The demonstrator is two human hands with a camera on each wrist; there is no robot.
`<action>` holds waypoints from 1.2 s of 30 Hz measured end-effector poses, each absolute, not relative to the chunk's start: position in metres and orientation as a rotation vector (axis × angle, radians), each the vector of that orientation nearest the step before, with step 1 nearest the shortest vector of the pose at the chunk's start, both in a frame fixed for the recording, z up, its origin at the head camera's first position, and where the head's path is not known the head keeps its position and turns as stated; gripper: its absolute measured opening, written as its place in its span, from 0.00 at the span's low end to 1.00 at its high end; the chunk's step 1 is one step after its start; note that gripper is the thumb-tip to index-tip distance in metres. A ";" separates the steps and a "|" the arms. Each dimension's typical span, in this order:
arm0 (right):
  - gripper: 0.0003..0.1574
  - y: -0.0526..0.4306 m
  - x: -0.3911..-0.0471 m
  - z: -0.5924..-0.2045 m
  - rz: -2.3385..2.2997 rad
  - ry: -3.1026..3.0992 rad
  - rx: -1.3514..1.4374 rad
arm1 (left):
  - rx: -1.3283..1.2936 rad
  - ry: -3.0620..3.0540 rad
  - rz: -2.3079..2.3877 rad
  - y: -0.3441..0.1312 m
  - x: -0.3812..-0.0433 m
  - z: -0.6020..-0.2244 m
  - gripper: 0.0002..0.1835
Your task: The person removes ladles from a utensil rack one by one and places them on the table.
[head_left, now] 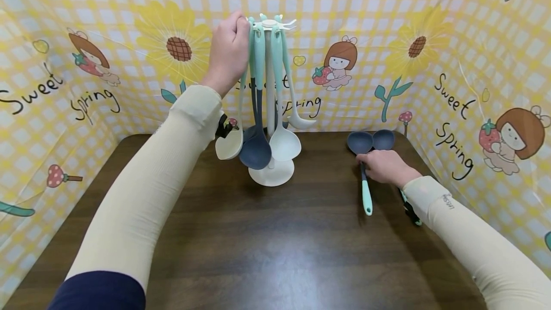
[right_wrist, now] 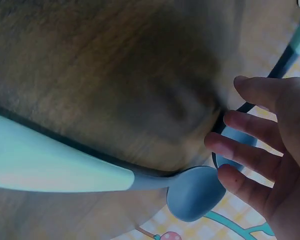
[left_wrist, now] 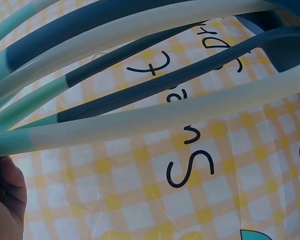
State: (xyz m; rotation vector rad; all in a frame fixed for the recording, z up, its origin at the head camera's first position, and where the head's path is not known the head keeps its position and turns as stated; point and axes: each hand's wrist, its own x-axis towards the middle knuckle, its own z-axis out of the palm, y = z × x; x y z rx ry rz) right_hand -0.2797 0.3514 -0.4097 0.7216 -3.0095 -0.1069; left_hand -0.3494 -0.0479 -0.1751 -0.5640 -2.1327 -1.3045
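In the head view my left hand (head_left: pixel 231 49) is curled at the top of a white utensil rack (head_left: pixel 271 176), gripping it by the hooks; the exact hold is hidden. Mint-handled utensils hang there: a cream ladle (head_left: pixel 229 145), a dark blue ladle (head_left: pixel 256 151), a white ladle (head_left: pixel 285 145) and others behind. On the right, my right hand (head_left: pixel 387 165) hovers over two dark blue ladles lying on the table. The right wrist view shows its fingers spread and relaxed beside the first ladle (right_wrist: pixel 235 142). The other ladle (right_wrist: pixel 196 194) has its handle near the wrist.
Below everything is a dark brown wooden table (head_left: pixel 267 233). A yellow checked cloth (head_left: pixel 344 13) with cartoon prints rises behind it and along both sides. Bare hooks (head_left: pixel 290 25) stick out at the rack's right.
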 end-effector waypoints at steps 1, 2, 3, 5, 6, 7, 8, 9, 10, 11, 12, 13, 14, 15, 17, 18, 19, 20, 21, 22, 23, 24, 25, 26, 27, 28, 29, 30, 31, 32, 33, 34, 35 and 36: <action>0.16 0.351 -0.280 -0.411 -0.122 -3.006 0.725 | -0.566 -2.130 -1.305 -0.048 -0.349 -0.175 0.17; 0.15 0.352 -0.280 -0.413 -0.136 -3.005 0.727 | -0.568 -2.128 -1.306 -0.048 -0.349 -0.175 0.17; 0.15 0.351 -0.280 -0.414 -0.144 -3.007 0.726 | -0.570 -2.126 -1.306 -0.048 -0.350 -0.175 0.17; 0.15 0.351 -0.280 -0.416 -0.162 -3.012 0.719 | -0.570 -2.126 -1.304 -0.047 -0.350 -0.175 0.18; 0.15 0.351 -0.280 -0.417 -0.169 -3.016 0.714 | -0.570 -2.126 -1.304 -0.047 -0.350 -0.175 0.18; 0.16 0.350 -0.280 -0.418 -0.179 -3.019 0.705 | -0.571 -2.125 -1.304 -0.047 -0.350 -0.175 0.17; 0.16 0.350 -0.279 -0.418 -0.180 -3.025 0.690 | -0.571 -2.126 -1.304 -0.047 -0.350 -0.175 0.17; 0.16 0.350 -0.279 -0.419 -0.174 -3.033 0.674 | -0.571 -2.126 -1.302 -0.047 -0.350 -0.175 0.18; 0.16 0.349 -0.279 -0.419 -0.165 -3.042 0.652 | -0.570 -2.127 -1.302 -0.047 -0.350 -0.175 0.18; 0.16 0.348 -0.278 -0.420 -0.143 -3.054 0.629 | -0.570 -2.127 -1.300 -0.046 -0.350 -0.175 0.17; 0.15 0.347 -0.278 -0.420 -0.113 -3.067 0.604 | -0.570 -2.127 -1.301 -0.046 -0.350 -0.175 0.17; 0.14 0.346 -0.277 -0.420 -0.081 -3.086 0.573 | -0.570 -2.127 -1.301 -0.046 -0.350 -0.175 0.17; 0.13 0.345 -0.277 -0.420 -0.040 -3.105 0.546 | -0.569 -2.128 -1.298 -0.046 -0.350 -0.175 0.17; 0.13 0.343 -0.277 -0.421 -0.002 -3.121 0.525 | -0.570 -2.128 -1.298 -0.046 -0.350 -0.175 0.17; 0.14 0.340 -0.276 -0.420 0.064 -3.154 0.499 | -0.569 -2.130 -1.303 -0.046 -0.350 -0.175 0.17; 0.14 0.338 -0.276 -0.421 0.079 -3.169 0.493 | -0.568 -2.132 -1.306 -0.046 -0.349 -0.175 0.18; 0.15 0.337 -0.276 -0.421 0.087 -3.183 0.491 | -0.566 -2.135 -1.310 -0.047 -0.349 -0.175 0.18; 0.15 0.335 -0.276 -0.421 0.099 -3.189 0.496 | -0.565 -2.135 -1.313 -0.047 -0.349 -0.175 0.18; 0.16 0.335 -0.277 -0.422 0.103 -3.196 0.499 | -0.563 -2.137 -1.317 -0.047 -0.349 -0.176 0.18; 0.17 0.334 -0.277 -0.422 0.105 -3.201 0.502 | -0.562 -2.138 -1.319 -0.047 -0.349 -0.176 0.18; 0.17 0.334 -0.277 -0.422 0.110 -3.203 0.499 | -0.562 -2.139 -1.319 -0.046 -0.349 -0.176 0.18; 0.18 0.335 -0.277 -0.422 0.106 -3.203 0.499 | -0.563 -2.139 -1.319 -0.046 -0.350 -0.176 0.18; 0.18 0.335 -0.277 -0.422 0.110 -3.203 0.495 | -0.564 -2.139 -1.318 -0.046 -0.350 -0.176 0.18; 0.18 0.336 -0.278 -0.422 0.115 -3.202 0.490 | -0.567 -2.136 -1.315 -0.045 -0.350 -0.176 0.18; 0.19 0.337 -0.278 -0.422 0.116 -3.199 0.496 | -0.568 -2.137 -1.315 -0.045 -0.350 -0.176 0.18; 0.19 0.338 -0.278 -0.422 0.117 -3.194 0.499 | -0.570 -2.136 -1.314 -0.044 -0.351 -0.177 0.18; 0.19 0.340 -0.278 -0.423 0.114 -3.188 0.501 | -0.571 -2.137 -1.314 -0.044 -0.351 -0.177 0.18; 0.19 0.341 -0.279 -0.423 0.113 -3.183 0.502 | -0.571 -2.137 -1.314 -0.044 -0.352 -0.177 0.18; 0.19 0.343 -0.279 -0.423 0.121 -3.181 0.504 | -0.570 -2.138 -1.312 -0.044 -0.352 -0.177 0.18; 0.20 0.344 -0.280 -0.423 0.130 -3.177 0.513 | -0.568 -2.139 -1.316 -0.044 -0.352 -0.177 0.18; 0.20 0.345 -0.280 -0.424 0.132 -3.175 0.519 | -0.564 -2.143 -1.317 -0.044 -0.352 -0.177 0.18; 0.20 0.345 -0.281 -0.424 0.137 -3.175 0.518 | -0.558 -2.148 -1.317 -0.045 -0.352 -0.177 0.18; 0.21 0.344 -0.281 -0.424 0.142 -3.177 0.519 | -0.557 -2.148 -1.317 -0.046 -0.351 -0.177 0.18; 0.21 0.344 -0.281 -0.423 0.147 -3.178 0.521 | -0.554 -2.149 -1.316 -0.047 -0.351 -0.177 0.18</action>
